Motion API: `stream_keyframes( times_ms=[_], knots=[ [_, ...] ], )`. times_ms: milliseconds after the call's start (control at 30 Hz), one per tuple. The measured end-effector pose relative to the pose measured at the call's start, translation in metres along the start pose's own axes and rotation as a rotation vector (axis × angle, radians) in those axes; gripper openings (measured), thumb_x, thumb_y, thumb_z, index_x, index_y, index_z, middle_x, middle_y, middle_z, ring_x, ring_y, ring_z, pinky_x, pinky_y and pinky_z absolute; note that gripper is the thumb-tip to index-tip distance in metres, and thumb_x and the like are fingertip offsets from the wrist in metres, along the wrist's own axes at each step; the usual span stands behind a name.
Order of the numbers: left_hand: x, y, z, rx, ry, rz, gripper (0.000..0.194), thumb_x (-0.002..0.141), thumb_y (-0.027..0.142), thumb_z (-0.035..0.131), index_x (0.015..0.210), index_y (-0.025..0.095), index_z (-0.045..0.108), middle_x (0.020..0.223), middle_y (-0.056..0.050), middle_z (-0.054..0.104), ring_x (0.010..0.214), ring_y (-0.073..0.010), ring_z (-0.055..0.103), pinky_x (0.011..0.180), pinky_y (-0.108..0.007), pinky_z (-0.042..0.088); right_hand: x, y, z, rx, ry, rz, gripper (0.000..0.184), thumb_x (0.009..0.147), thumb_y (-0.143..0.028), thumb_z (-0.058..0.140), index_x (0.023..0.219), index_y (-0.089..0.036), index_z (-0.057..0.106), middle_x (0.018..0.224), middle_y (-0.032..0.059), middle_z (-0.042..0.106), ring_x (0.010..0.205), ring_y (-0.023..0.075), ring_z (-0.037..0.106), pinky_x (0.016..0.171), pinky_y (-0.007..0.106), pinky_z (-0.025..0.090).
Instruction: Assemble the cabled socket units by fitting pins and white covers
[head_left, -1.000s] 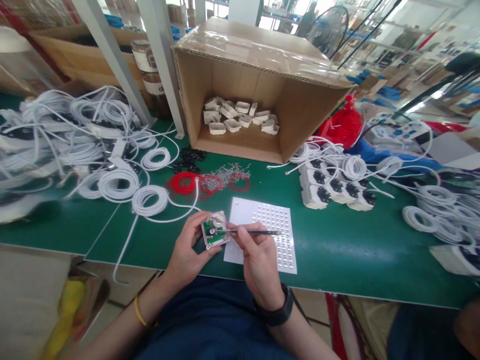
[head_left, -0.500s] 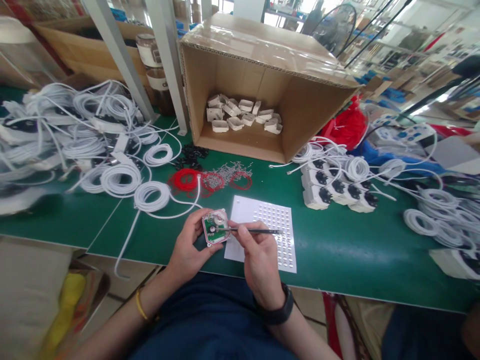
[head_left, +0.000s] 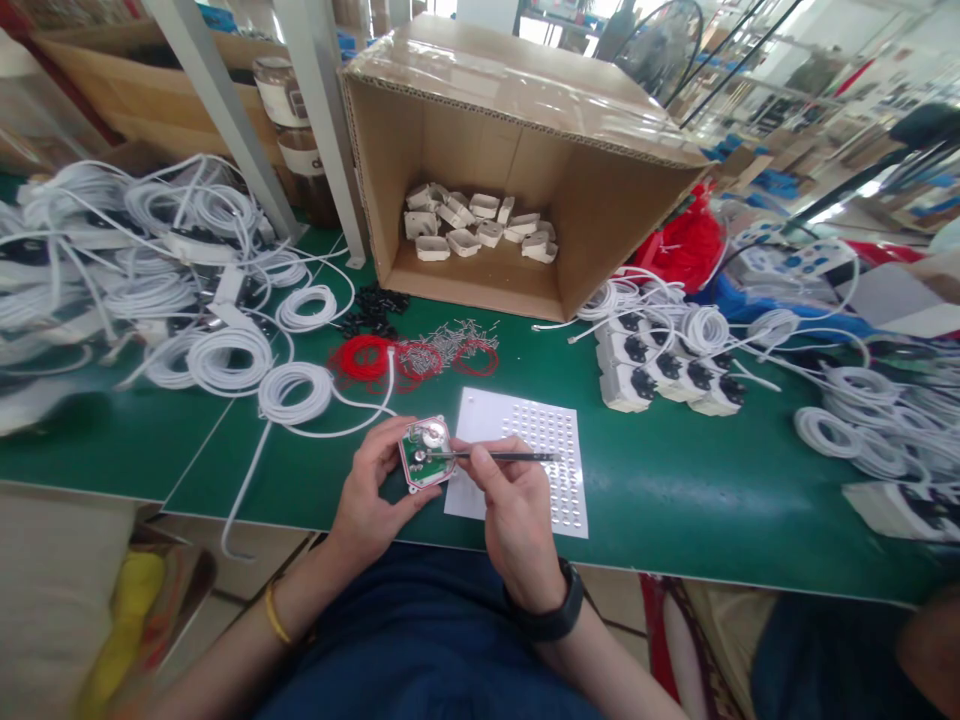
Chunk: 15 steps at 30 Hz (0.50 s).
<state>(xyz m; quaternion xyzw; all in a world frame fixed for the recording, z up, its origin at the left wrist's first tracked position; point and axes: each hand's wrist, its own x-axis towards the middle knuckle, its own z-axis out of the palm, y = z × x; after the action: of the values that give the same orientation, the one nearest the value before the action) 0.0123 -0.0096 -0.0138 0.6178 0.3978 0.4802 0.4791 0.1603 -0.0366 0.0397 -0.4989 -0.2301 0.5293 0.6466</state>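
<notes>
My left hand (head_left: pixel 375 490) grips a small white housing (head_left: pixel 412 488) by its left and lower edges. Inside the housing sits a green circuit board (head_left: pixel 433 470) with a round white part and a small dark round part on it. Pinched between the thumb and fingers of my right hand (head_left: pixel 517 510) is a slim dark pair of tweezers (head_left: pixel 510 457), lying almost level. Its metal tip reaches over the board to the small round part; whether it touches is too small to tell. Under my right hand lies a white sheet (head_left: pixel 480 415) with rows of small shiny round pieces.
A cardboard box (head_left: pixel 465 280) with white casings stands behind. Red wire (head_left: pixel 365 358), metal pins (head_left: pixel 450 345) and black parts (head_left: pixel 375 310) lie before it. Coiled white cables (head_left: pixel 296 393) spread left; white units (head_left: pixel 626 390) with cables stand right. Someone's arm (head_left: pixel 934 640) shows lower right.
Both hands keep their grips on the housing and the tweezers. The housing and tweezer tip have shifted only slightly against each other; the whole view moves a little with my head.
</notes>
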Motion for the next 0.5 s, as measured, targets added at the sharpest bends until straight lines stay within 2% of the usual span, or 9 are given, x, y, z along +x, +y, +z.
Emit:
stream_keyframes(
  times_ms=[133,200,300,367,433,500],
  knots=[
    [0.002,-0.001,-0.003,0.13,-0.032,0.15,0.057,0.072,0.015,0.071,0.12,0.027,0.044,0.133,-0.011,0.042,0.123,-0.0275,0.047,0.097,-0.047,0.047,0.0,0.004,-0.001,-0.048,-0.009,-0.018,0.015,0.079,-0.03,0.068,0.079,-0.017,0.059,0.087,0.0079,0.072,0.083,0.0213,0.067,0.081,0.038,0.049],
    [0.003,0.003,-0.004,0.267,-0.045,0.228,0.052,0.073,0.014,0.069,0.117,0.029,0.046,0.131,-0.009,0.044,0.123,-0.0266,0.047,0.098,-0.047,0.045,-0.005,0.003,0.0,-0.132,-0.017,-0.081,0.011,0.081,-0.028,0.065,0.081,-0.018,0.059,0.087,0.007,0.071,0.084,0.0215,0.066,0.08,0.038,0.049],
    [0.006,0.01,-0.005,0.395,-0.065,0.3,0.043,0.076,0.014,0.067,0.113,0.029,0.051,0.129,-0.007,0.045,0.121,-0.0251,0.047,0.099,-0.046,0.044,-0.018,-0.01,0.001,-0.331,-0.048,-0.327,0.001,0.084,-0.021,0.061,0.084,-0.021,0.061,0.096,0.0066,0.068,0.094,0.0221,0.063,0.085,0.039,0.047],
    [0.007,0.013,-0.006,0.381,-0.068,0.321,0.043,0.076,0.013,0.066,0.113,0.03,0.051,0.128,-0.007,0.045,0.12,-0.0247,0.048,0.097,-0.045,0.046,-0.021,-0.025,-0.001,-0.442,-0.047,-0.487,0.01,0.087,-0.019,0.054,0.09,-0.022,0.063,0.103,0.0066,0.066,0.102,0.022,0.06,0.09,0.039,0.044],
    [0.007,0.014,-0.007,0.343,-0.069,0.334,0.045,0.076,0.012,0.066,0.114,0.031,0.05,0.128,-0.007,0.044,0.12,-0.0251,0.049,0.095,-0.045,0.047,-0.013,-0.04,-0.006,-0.505,0.044,-0.539,0.016,0.091,-0.021,0.049,0.094,-0.024,0.064,0.094,0.0047,0.067,0.092,0.02,0.061,0.083,0.035,0.045],
    [0.006,0.012,-0.008,0.302,-0.079,0.348,0.046,0.076,0.011,0.066,0.113,0.032,0.05,0.13,-0.007,0.043,0.12,-0.026,0.049,0.094,-0.047,0.048,0.004,-0.049,-0.01,-0.597,0.093,-0.45,0.016,0.09,-0.026,0.05,0.088,-0.023,0.066,0.071,0.0011,0.063,0.068,0.0169,0.059,0.065,0.029,0.044]
  ],
)
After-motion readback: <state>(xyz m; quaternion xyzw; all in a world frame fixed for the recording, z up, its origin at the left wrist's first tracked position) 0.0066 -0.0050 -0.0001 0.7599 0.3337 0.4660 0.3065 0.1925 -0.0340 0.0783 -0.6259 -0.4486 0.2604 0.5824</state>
